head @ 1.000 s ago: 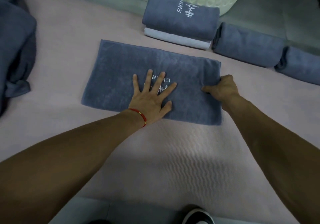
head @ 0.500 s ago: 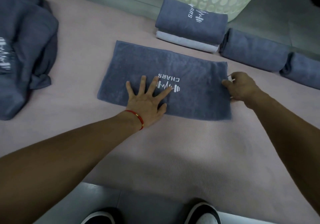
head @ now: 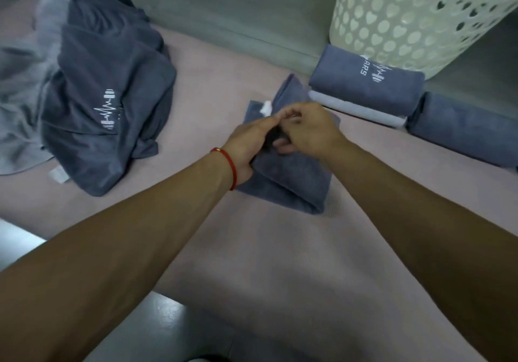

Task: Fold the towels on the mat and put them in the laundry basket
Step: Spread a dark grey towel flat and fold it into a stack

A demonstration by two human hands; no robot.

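1. Underneath it all lies the pink mat point(head: 280, 263), the folding surface; every towel in view rests on it or at its far edge.
2. Next in size, the white laundry basket point(head: 414, 16) with heart-shaped holes stands off the mat at about 1 o'clock, probably kept close so finished towels have a short trip.
3. At 10 o'clock a heap of unfolded grey towels point(head: 95, 92) lies crumpled on the mat, apart from the finished ones; judging by it, several folds remain.
4. Just in front of the basket, a folded dark grey towel sits on a pale folded one as a folded stack point(head: 364, 89), and a rolled-looking dark towel point(head: 459, 129) lies at 2 o'clock beside it; none is in the basket yet.
5. At centre, the grey towel being folded point(head: 288, 179) lies on the mat, its right part doubled over the left, a white tag showing at its far edge.
6. On it, the left hand point(head: 246, 145) rests with fingers fairly straight, seemingly pinning the crease; a red bracelet point(head: 228, 165) circles the wrist.
7. Finally, the right hand point(head: 308, 129) has its fingers curled, apparently pinching the folded-over edge above the left fingertips; the exact grip is hidden.
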